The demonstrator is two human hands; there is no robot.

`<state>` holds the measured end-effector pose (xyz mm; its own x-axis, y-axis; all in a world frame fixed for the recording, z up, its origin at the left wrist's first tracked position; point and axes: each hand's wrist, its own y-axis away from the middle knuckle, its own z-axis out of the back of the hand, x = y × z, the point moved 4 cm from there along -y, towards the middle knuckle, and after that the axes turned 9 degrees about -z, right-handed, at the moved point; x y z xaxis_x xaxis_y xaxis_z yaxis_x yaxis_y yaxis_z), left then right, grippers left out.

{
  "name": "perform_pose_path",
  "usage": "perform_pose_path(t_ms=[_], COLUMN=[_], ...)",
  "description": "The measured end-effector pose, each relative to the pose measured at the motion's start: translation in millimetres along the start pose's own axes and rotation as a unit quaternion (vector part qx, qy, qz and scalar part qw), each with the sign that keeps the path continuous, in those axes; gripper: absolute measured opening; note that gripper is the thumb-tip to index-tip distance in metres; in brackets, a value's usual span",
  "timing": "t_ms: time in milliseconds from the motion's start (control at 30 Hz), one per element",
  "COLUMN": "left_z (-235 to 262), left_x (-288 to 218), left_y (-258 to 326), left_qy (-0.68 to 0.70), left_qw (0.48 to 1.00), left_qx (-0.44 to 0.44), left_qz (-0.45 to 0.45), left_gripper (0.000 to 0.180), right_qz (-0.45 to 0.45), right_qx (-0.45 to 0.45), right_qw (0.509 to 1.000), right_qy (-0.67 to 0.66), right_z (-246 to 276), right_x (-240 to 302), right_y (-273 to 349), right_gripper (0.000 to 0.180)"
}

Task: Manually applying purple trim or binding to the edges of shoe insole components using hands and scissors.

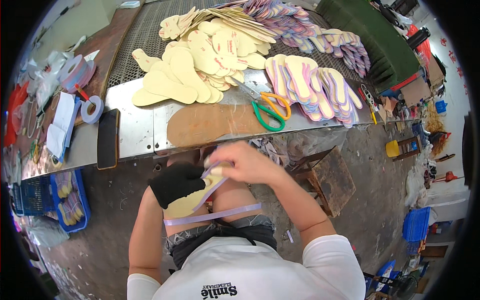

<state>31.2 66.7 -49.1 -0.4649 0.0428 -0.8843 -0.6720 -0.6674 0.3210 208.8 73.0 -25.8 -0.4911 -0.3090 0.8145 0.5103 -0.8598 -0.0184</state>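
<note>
My left hand (175,184), in a black fingerless glove, is closed on a cream insole (181,206) above my lap. Lavender edging tape (234,211) runs along the insole's rim, and its loose length trails across my thighs. My bare right hand (244,162), a little blurred, pinches the tape at the insole's far end; the fingertips are partly hidden. On the bench edge in front lies a brown sole-shaped board (212,122). Scissors (270,114) with green and orange handles rest over its right end, blades apart.
Loose cream insoles (165,85) are heaped on the bench, with lavender-edged insoles (300,82) stacked to their right. A phone (107,139) and a tape roll (92,110) lie at left. Below stands a blue basket (82,200); a wooden stool (332,180) is at right.
</note>
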Motion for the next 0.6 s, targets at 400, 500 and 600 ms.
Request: perform_pose_path(t_ms=[400,500,600], left_z=[18,-16,-48], left_x=[76,149,220], left_y=[52,79,125], left_qy=[0.058,-0.025,-0.08], left_qw=[0.937,0.947,0.937], left_qx=[-0.33,-0.319,-0.34], left_qz=[-0.101,-0.034,0.015], left_gripper=[0.017,0.02,0.033], right_qz=[-0.167,-0.236,-0.123], right_qx=[-0.552,-0.568,-0.59], right_qw=[0.796,0.76,0.745], right_qy=[-0.182,0.209,0.286], right_z=[195,198,159], right_x=[-142,-143,-86], right_y=[74,74,91], right_gripper=[0.019,0.02,0.019])
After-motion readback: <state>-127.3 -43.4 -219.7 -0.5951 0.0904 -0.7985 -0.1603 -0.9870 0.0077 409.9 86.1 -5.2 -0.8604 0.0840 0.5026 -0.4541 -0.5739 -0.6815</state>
